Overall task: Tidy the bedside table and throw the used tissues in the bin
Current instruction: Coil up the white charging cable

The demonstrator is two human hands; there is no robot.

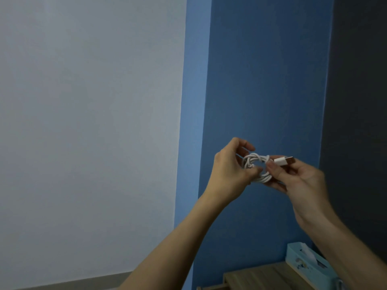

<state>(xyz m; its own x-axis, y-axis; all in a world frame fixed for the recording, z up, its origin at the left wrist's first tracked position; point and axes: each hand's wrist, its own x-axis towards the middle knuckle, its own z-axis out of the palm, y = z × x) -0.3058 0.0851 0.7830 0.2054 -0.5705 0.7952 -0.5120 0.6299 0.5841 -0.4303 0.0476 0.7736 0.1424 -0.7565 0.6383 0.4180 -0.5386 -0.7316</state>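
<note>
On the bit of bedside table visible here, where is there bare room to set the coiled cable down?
The bare wooden top of the bedside table, left of the tissue box and below the blue wall, looks free. The right end is crowded by the box and the right forearm. Both the left hand and right hand hold the white cable.

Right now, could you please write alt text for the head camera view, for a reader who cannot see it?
Two bare hands hold a coiled white USB cable up before a blue wall: the left hand pinches the bundle, the right hand grips its plug end. Below right, a light blue tissue box sits on a wooden bedside table.
</note>
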